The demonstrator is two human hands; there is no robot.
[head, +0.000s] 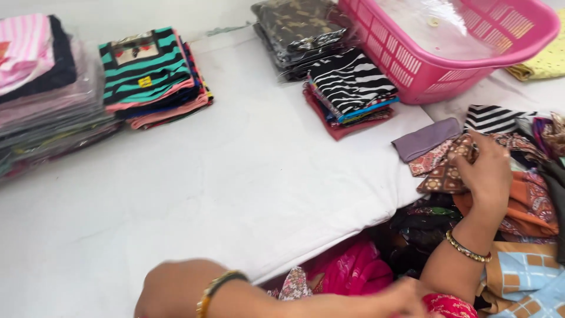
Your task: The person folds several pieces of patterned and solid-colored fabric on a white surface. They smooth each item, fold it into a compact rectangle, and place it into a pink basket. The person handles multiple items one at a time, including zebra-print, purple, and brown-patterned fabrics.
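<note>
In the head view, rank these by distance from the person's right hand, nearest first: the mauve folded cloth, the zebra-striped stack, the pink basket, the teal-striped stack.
From the right hand:
1. Mauve folded cloth, just to its left.
2. Zebra-striped stack, further up and left.
3. Pink basket, top right; too close to call against the zebra stack.
4. Teal-striped stack, far left.

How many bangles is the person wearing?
2: a gold bangle on the right wrist over the loose cloths, and another bangle on the left wrist at the bottom edge. Others may be hidden.
</note>
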